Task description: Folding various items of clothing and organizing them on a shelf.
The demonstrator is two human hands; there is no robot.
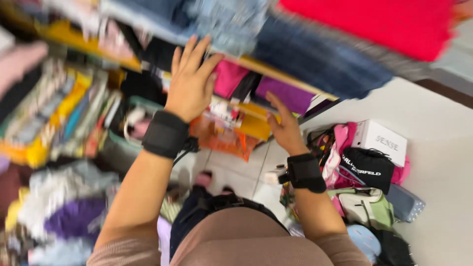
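Observation:
My left hand [191, 79] is raised with fingers spread, its fingertips close to folded denim clothes [231, 22] on a yellow shelf [79, 39]; I cannot tell if they touch. My right hand [283, 125] hangs lower with fingers apart and holds nothing, just in front of purple folded cloth [286, 93] and a yellow-orange packet [224, 135] under the shelf. Both wrists wear black bands. The picture is blurred by motion.
Stacks of colourful folded clothes [54, 118] fill the left side. Red fabric [384, 24] lies on top at the right. On the white floor at the right stand a white box [379, 140], a black bag [367, 167] and several other bags.

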